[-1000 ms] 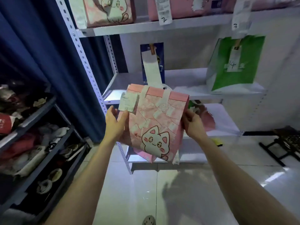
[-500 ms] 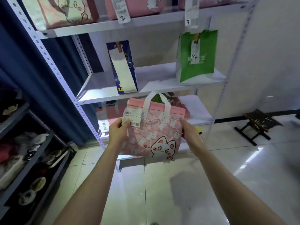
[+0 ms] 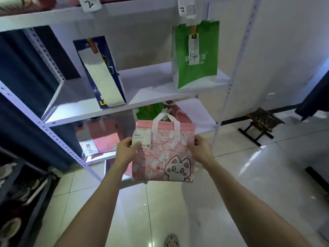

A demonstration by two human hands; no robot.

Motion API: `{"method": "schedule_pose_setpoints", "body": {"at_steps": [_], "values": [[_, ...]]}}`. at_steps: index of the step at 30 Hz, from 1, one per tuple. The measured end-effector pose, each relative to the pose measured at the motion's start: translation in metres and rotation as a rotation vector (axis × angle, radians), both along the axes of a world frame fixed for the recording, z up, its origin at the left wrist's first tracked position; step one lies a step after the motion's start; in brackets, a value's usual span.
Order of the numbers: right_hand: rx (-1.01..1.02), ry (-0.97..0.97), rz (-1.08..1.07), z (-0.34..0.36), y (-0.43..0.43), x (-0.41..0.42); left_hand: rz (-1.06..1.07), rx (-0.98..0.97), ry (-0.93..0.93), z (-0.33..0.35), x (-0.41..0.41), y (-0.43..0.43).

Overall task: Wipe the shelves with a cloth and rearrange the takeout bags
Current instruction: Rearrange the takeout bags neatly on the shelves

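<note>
While both arms reach out straight, the left hand (image 3: pixel 126 152) and right hand (image 3: pixel 202 149) pinch the pink cat bag (image 3: pixel 164 154) by its side edges. It's held upright in the air, in front of the lower shelf (image 3: pixel 204 120).

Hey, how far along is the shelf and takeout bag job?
Done, apparently: a blue bag and a green bag stand on the middle shelf. In hand: left hand and right hand hold the pink cat bag by its sides, before the lower shelf. Left: shelving it. No cloth is visible, so wiping can't be judged.
</note>
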State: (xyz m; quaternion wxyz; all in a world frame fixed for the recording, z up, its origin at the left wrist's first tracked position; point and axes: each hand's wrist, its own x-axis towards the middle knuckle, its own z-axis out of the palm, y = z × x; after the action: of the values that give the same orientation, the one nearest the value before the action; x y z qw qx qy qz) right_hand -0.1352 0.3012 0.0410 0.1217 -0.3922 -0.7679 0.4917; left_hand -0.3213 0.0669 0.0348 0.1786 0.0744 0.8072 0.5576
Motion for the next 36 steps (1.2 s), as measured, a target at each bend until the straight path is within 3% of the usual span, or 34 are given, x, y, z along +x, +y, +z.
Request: {"method": "schedule_pose_setpoints", "body": {"at_steps": [5, 14, 29, 36], "values": [[0.042, -0.014, -0.052, 0.001, 0.029, -0.012, -0.062, 0.024, -0.096, -0.007, -0.022, 0.039], [0.044, 0.227, -0.144, 0.035, 0.095, -0.026, -0.125, -0.006, 0.14, 0.044, -0.032, 0.11], [0.17, 0.513, -0.308, 0.091, 0.273, 0.017, -0.197, 0.197, 0.278, 0.123, -0.001, 0.293], [0.222, 0.5, -0.388, 0.106, 0.31, 0.026, -0.013, -0.062, 0.476, 0.147, -0.052, 0.344]]}}
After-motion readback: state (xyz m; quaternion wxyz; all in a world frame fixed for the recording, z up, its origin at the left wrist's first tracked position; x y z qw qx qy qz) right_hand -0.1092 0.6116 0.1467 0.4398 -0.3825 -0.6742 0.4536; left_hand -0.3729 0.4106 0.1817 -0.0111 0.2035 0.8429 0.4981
